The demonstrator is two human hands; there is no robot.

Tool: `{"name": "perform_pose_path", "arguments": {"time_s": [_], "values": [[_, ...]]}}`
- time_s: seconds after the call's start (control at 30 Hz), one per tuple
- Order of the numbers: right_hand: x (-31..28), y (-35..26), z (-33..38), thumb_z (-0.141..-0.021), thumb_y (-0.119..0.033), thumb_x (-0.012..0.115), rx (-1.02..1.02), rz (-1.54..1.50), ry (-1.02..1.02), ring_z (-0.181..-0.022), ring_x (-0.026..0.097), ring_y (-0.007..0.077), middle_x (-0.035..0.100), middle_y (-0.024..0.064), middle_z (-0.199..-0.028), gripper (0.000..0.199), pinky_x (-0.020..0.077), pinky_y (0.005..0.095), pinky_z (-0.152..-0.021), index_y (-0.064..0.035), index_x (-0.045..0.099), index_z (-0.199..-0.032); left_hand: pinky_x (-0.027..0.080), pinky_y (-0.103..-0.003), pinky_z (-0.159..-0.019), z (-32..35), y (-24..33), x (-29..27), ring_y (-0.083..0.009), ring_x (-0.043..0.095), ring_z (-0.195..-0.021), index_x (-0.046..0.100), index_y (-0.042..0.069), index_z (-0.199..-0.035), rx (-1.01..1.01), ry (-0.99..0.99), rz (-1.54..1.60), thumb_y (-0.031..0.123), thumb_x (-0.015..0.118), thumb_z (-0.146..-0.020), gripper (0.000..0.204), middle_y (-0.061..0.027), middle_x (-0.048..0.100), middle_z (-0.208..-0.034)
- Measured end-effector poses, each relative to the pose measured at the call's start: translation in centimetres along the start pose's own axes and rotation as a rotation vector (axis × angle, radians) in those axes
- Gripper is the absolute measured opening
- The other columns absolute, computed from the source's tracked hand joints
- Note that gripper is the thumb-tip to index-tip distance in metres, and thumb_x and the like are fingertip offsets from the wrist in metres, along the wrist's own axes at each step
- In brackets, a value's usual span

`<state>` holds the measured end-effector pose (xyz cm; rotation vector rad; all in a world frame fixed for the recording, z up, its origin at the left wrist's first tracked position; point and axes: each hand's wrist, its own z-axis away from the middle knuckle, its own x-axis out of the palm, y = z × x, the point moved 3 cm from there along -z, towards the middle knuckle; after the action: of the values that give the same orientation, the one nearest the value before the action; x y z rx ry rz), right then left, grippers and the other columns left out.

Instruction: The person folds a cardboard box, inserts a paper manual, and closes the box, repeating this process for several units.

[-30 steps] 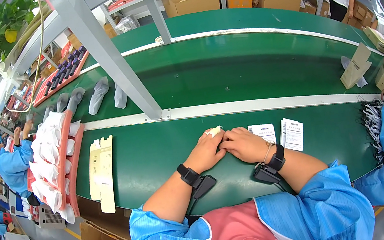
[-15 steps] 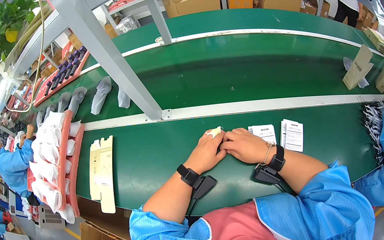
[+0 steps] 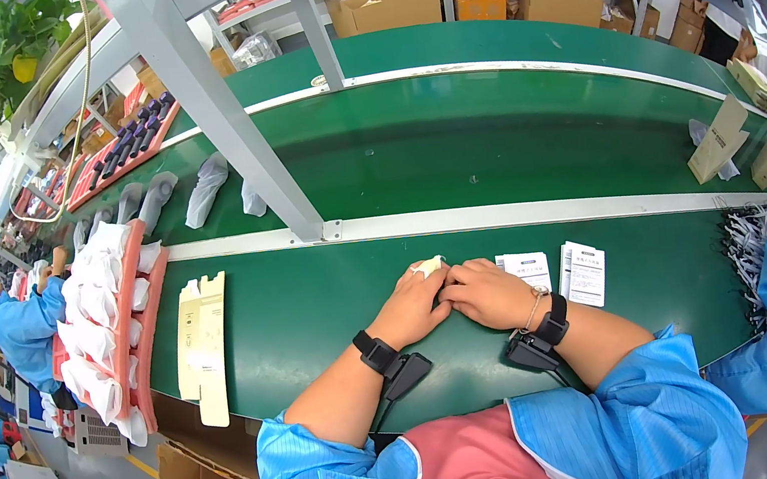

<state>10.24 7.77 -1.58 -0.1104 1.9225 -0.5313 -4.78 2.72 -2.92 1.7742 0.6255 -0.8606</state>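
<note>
Head view: left hand [image 3: 410,306] and right hand [image 3: 491,294] together, fingers curled in; at the left fingertips, one pale-yellow scrap [image 3: 428,266], gripped or worn, cannot tell; right-hand contents, cannot tell. Alongside, two white printed leaflets [image 3: 583,275], one flattened cream carton [image 3: 205,345], two pink trays [image 3: 149,347]. Beneath, green worktop [image 3: 290,346]; around, two blue-clad co-workers [image 3: 25,328].

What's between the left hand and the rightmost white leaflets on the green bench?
In the head view, the right hand comes first, then the other white leaflets, partly covered by that hand.
</note>
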Motion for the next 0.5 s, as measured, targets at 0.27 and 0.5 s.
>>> {"name": "perform_pose_path", "arguments": {"time_s": [0.27, 0.5], "values": [[-0.03, -0.13, 0.07, -0.081, -0.011, 0.060, 0.008, 0.000, -0.003, -0.094, 0.052, 0.0269, 0.053, 0.0076, -0.096, 0.013, 0.0405, 0.0383, -0.089, -0.0114, 0.061, -0.094, 0.038, -0.045, -0.100, 0.05, 0.04, 0.05, -0.0408, 0.046, -0.117, 0.048, 0.000, -0.126, 0.011, -0.001, -0.005, 0.015, 0.065, -0.079, 0.052, -0.0222, 0.054, -0.121], [-0.09, -0.16, 0.07, -0.080, -0.010, 0.060, 0.014, -0.008, -0.013, -0.094, 0.052, 0.0270, 0.053, 0.0075, -0.096, 0.015, 0.0403, 0.0384, -0.089, -0.0116, 0.061, -0.095, 0.038, -0.045, -0.100, 0.18, 0.13, 0.07, -0.0408, 0.046, -0.117, 0.049, 0.001, -0.125, 0.000, 0.013, -0.006, 0.015, 0.065, -0.079, 0.050, -0.0218, 0.054, -0.121]]}}
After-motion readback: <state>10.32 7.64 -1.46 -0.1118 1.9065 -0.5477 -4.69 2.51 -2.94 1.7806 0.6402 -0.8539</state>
